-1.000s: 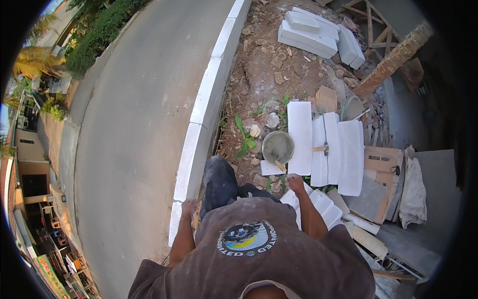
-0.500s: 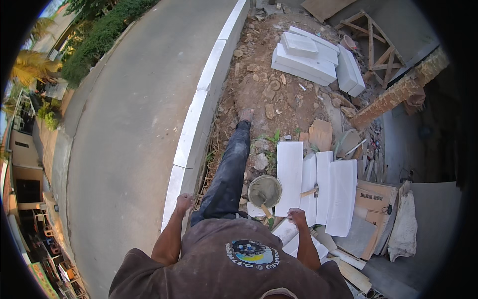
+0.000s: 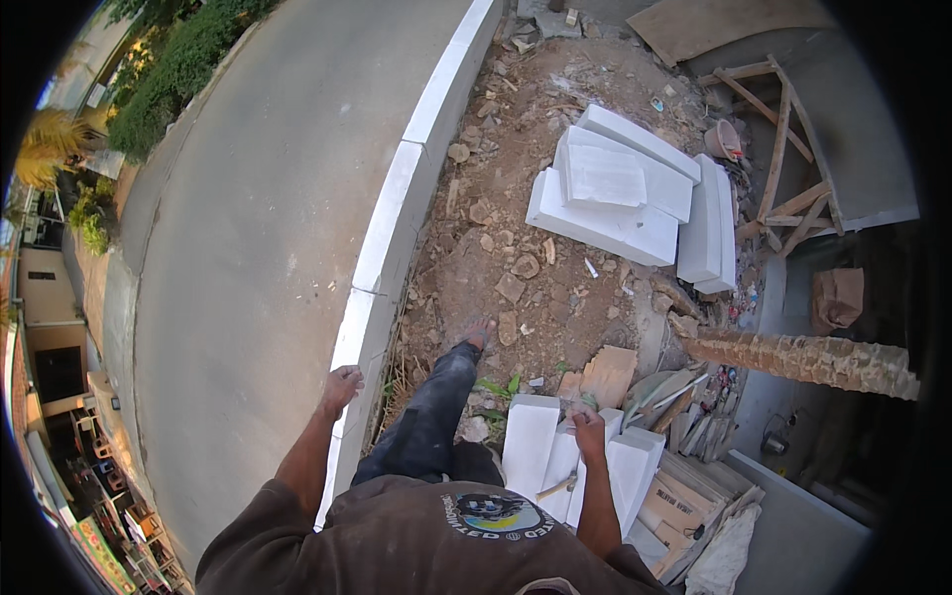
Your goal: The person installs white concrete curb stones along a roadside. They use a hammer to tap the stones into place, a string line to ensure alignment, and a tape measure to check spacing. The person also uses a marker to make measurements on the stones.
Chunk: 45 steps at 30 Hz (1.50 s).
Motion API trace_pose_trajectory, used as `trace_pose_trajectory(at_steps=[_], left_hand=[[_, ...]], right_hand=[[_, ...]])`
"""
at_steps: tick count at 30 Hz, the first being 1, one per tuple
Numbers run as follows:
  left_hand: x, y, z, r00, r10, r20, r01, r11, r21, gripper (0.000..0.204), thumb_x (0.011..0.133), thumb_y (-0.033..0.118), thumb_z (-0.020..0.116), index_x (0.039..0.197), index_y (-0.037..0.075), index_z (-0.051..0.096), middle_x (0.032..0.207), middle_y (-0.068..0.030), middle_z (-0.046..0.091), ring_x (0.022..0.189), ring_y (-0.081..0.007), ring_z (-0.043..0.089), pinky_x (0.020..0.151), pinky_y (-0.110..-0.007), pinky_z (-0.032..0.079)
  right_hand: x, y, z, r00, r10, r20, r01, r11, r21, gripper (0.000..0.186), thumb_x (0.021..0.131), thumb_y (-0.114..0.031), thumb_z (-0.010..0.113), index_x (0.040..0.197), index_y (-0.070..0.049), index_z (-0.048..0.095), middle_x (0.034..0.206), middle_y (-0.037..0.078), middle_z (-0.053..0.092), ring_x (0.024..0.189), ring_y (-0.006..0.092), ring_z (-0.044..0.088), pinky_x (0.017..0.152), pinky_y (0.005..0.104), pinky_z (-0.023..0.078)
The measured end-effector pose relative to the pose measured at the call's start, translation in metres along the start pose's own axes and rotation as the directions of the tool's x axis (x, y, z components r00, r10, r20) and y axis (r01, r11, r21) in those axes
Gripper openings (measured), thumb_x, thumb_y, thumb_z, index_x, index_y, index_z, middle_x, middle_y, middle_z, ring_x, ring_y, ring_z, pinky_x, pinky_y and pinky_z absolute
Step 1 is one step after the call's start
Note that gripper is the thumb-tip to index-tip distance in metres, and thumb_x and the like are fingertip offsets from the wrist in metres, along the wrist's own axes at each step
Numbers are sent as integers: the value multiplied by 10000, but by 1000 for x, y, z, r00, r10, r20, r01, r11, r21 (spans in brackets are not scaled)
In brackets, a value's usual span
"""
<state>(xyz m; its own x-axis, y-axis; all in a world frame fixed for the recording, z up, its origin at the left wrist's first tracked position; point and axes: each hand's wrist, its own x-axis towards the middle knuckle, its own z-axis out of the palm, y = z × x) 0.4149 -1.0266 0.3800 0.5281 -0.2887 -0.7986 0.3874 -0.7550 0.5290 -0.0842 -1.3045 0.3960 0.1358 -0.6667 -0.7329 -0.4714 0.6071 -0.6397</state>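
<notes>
My left hand hangs loosely curled beside the top of a low wall of white blocks, holding nothing that I can see. At this angle I cannot tell whether it touches the wall. My right hand is over several white blocks at my right, its fingers partly bent and nothing visible in them. Across those blocks lies a hammer with a wooden handle. One bare foot is forward on the rubble-strewn soil.
Ahead on the right is a stack of white blocks. Beyond it are a pail and a wooden frame. A rough post slants at the right. Stones cover the soil; a paved road runs left of the wall.
I have moved forward, so the block stack appears nearer. Both hands have swung forward. The mortar bucket and trowel beside the blocks are now hidden behind my body.
</notes>
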Motion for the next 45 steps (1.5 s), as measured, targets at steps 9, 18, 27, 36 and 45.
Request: trace_pose_trajectory(at_steps=[9,18,27,36,45], left_hand=[[-6,112,-12,995,-86,-39,81,989,-124,231,954,166,582,1130,26,637,936,-48,672,780,-150,649,638,-278,513],[64,234,71,997,-65,50,69,994,-82,254,978,216,584,1134,24,640,972,-59,684,805,-155,679,651,-281,538],[150,472,119,974,44,223,-79,986,149,375,989,239,588,1284,6,578,1100,-81,681,944,-173,660,788,-325,523],[224,637,101,992,126,26,-127,990,53,375,961,187,584,1286,-1,579,1083,-76,684,912,-165,658,772,-314,524],[360,640,110,975,-121,188,45,929,368,177,935,165,605,1039,45,683,887,-37,679,748,-154,655,610,-293,511]], right_hand=[[12,-73,-4,972,235,20,-234,972,-30,184,944,-55,573,1111,-25,643,921,87,688,700,168,668,560,302,534],[109,-124,-49,923,342,-178,-331,940,86,87,936,-11,528,972,-6,606,704,61,572,556,127,542,434,269,413],[225,-238,-17,935,321,-151,-235,879,414,130,933,-13,523,1042,-16,593,758,74,583,560,139,546,439,274,426],[325,-320,-18,925,378,-46,-321,839,439,206,918,-34,526,1107,-29,608,850,82,650,623,150,616,478,270,484],[434,-379,-21,959,227,-168,-80,788,611,190,890,-12,508,1067,-37,573,801,57,591,596,118,566,441,253,428]])
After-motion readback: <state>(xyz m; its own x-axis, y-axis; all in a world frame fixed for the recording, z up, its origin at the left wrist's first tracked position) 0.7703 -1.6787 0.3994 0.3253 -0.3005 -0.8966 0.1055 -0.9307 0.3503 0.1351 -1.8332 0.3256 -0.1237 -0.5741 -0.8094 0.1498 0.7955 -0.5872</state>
